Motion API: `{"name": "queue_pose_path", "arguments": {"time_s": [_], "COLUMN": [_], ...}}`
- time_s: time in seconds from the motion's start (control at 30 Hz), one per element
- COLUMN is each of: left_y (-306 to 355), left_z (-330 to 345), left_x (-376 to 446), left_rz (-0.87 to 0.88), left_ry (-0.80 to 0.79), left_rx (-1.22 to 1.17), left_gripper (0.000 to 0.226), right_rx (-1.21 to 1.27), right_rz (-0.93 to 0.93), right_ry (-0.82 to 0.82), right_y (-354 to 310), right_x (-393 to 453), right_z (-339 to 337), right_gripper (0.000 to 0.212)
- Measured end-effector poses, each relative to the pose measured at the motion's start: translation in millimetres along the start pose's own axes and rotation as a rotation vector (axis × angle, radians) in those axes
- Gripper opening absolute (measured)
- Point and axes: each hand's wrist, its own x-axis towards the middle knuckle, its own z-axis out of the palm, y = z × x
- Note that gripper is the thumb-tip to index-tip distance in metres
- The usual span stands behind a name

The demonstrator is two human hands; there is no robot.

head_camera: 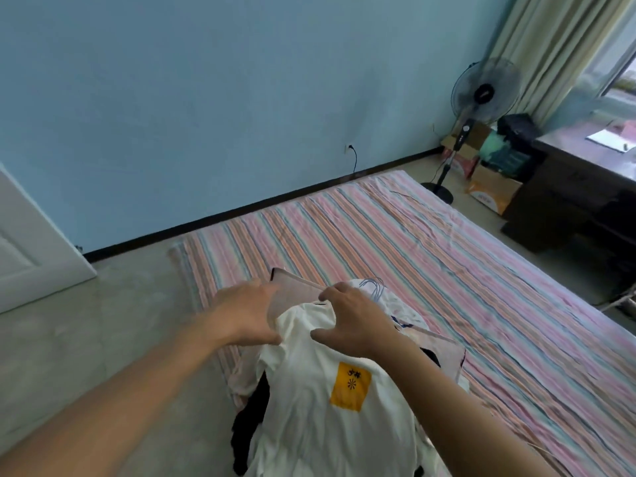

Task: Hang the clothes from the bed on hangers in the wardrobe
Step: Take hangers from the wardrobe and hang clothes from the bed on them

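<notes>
Two hands meet over the pile of clothes at the near end of the striped bed (430, 242). The left hand (246, 313) has its thumb down on the edge of the white shirt (309, 407) near the collar, fingers stretched forward over a pinkish garment (292, 289) behind it — whether it pinches cloth or only presses I cannot tell. The right hand (354, 321) spreads wide above the collar, fingers and thumb apart, holding nothing.

The shirt lies lengthwise toward the person, collar at the far end directly beneath both hands, yellow patch (350, 385) nearer the body. Thin wire hangers (373, 287) poke out just beyond the right fingertips, so that hand is the nearer one to reach them — the left looks better placed to hold the collar. No wardrobe is in view; nothing seems hung yet.
</notes>
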Motion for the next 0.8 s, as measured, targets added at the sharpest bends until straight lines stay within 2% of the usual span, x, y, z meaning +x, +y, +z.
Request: {"name": "queue_pose_path", "arguments": {"time_s": [0.17, 0.37, 0.5, 0.8], "left_y": [-38.3, -88.0, -111.1, -159.7], "left_z": [-42.6, -56.1, -67.8, -72.5], "left_x": [-86.9, -176.7, -242.0, -374.5], "left_rz": [-0.062, -0.138, -0.186, -0.340], "left_ry": [0.048, 0.124, 0.129, 0.277], "left_rx": [-0.071, -0.126, -0.113, -0.178], "left_gripper": [0.099, 0.099, 0.096, 0.090], "right_rx": [-0.084, -0.149, -0.185, -0.205], "right_rz": [-0.156, -0.313, -0.395, -0.650], "right_ry": [-0.013, -0.008, -0.001, -0.032], "right_y": [-88.3, -186.3, -243.7, -363.9], "right_x": [-23.1, -51.5, -68.0, -105.6], "right_z": [-33.3, -52.2, -53.1, -39.4], "right_gripper": [0.064, 0.071, 0.073, 0.067]}}
